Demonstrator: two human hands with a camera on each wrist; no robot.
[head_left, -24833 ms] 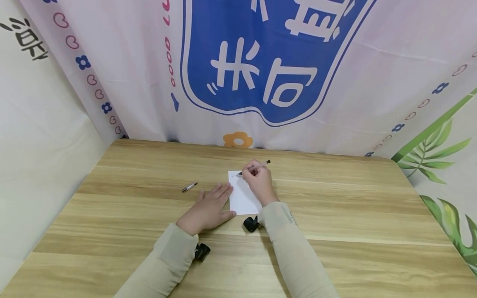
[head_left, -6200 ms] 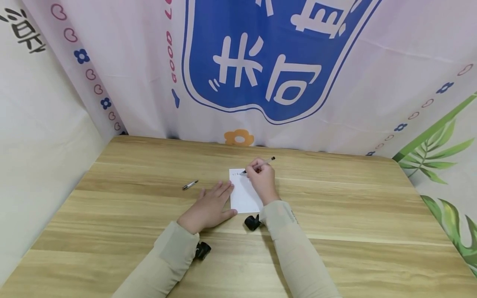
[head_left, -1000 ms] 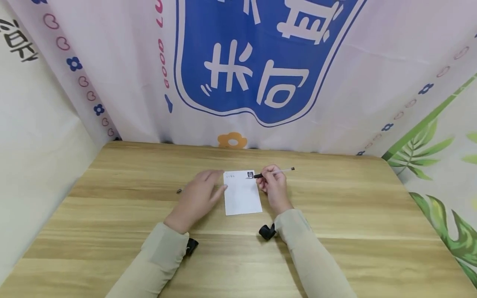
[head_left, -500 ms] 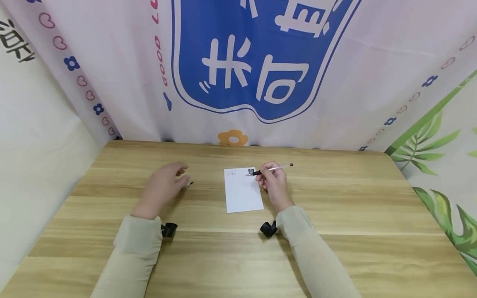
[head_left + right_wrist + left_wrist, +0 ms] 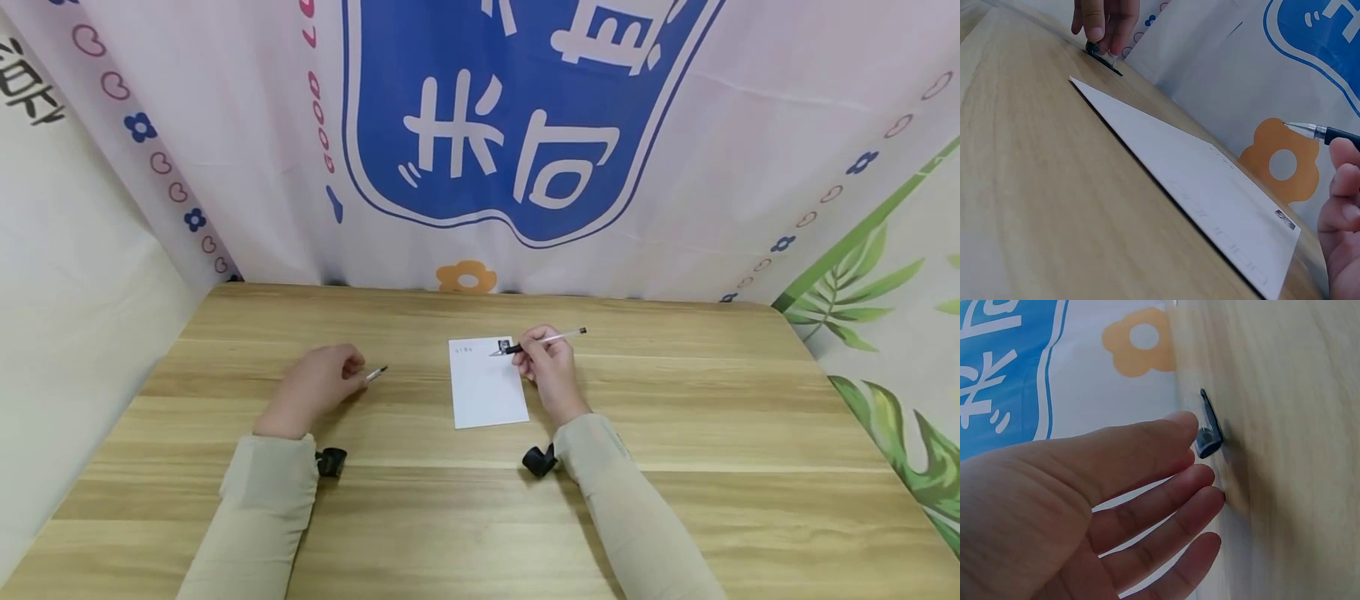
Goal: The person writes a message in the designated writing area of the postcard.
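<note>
My left hand pinches the end of a clear pen cap with a dark clip, left of the card. In the left wrist view the thumb and index fingertips meet at the cap, the other fingers spread loosely. My right hand holds a gel pen with a clear barrel and black grip. Its bare metal tip points left, above the card's upper right corner. The white card lies flat, with small handwritten marks at its upper left and a dark square print at its upper right.
The wooden table spreads around the card. Behind it hangs a printed curtain with a blue emblem and an orange flower. A black wrist camera sits on the left wrist, another on the right.
My left hand has left the card's edge, moved left and taken hold of the pen cap. My right hand has lifted the pen off the writing and drawn back to the right.
</note>
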